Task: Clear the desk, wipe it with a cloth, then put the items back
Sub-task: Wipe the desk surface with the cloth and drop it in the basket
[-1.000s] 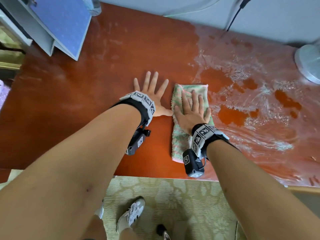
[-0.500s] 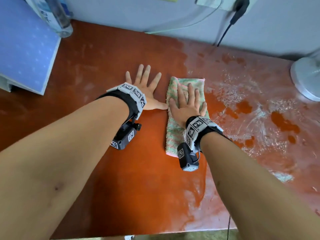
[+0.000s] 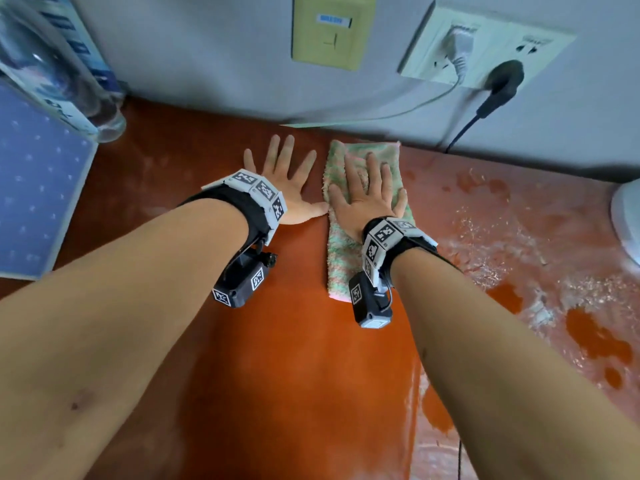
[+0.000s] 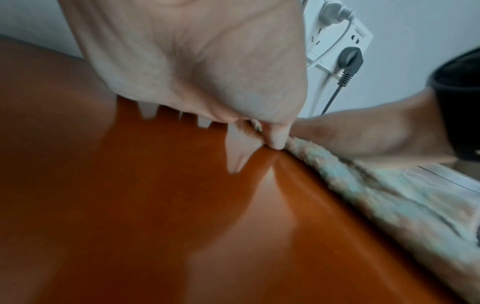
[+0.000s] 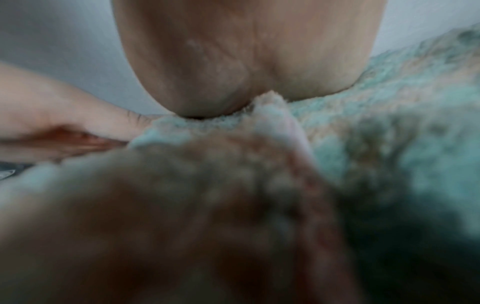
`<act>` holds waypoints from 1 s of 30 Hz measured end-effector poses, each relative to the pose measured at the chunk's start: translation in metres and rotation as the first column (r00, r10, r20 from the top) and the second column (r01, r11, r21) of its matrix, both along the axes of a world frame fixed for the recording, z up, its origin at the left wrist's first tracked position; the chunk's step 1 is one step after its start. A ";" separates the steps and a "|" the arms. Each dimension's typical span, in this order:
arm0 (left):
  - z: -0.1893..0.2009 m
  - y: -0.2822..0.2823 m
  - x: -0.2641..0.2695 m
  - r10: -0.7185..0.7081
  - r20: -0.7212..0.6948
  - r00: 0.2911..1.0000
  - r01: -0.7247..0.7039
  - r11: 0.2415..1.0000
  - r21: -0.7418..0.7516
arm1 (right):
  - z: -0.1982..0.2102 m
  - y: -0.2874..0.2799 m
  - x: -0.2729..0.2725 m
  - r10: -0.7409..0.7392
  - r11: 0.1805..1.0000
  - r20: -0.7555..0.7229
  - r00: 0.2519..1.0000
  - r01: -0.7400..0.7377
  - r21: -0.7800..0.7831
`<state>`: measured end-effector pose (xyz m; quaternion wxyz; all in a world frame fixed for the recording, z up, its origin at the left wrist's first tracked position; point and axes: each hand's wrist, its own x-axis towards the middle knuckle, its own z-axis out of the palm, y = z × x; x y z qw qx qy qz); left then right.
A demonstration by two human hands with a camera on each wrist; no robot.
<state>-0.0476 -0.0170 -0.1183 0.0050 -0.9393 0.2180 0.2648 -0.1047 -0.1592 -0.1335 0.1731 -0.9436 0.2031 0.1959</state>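
A folded green-and-pink cloth (image 3: 346, 258) lies on the red-brown desk (image 3: 294, 358), its far end near the wall. My right hand (image 3: 369, 192) presses flat on the cloth with straight fingers. My left hand (image 3: 287, 178) lies flat on the bare desk just left of it, fingers spread, its thumb touching the cloth's left edge (image 4: 337, 174). The right wrist view shows the palm's heel (image 5: 233, 61) on the fluffy cloth (image 5: 389, 123). The desk to the right is covered with whitish wet smears (image 3: 519, 244).
A blue board (image 3: 38, 188) and a clear bottle (image 3: 65, 74) stand at the back left. A white fan base (image 3: 627, 220) sits at the right edge. A wall socket (image 3: 481, 46) with a white plug and a black plug (image 3: 502, 81) hangs above; a black cable (image 3: 460, 133) drops behind the desk.
Both hands and the cloth have slid away from me toward the wall, from mid-desk to its back edge. The hands stay flat, side by side.
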 end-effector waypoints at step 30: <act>-0.010 -0.008 0.001 0.054 0.021 0.998 -0.055 0.998 0.025 | -0.002 -0.026 0.030 0.088 0.995 0.035 0.996 -0.089 0.035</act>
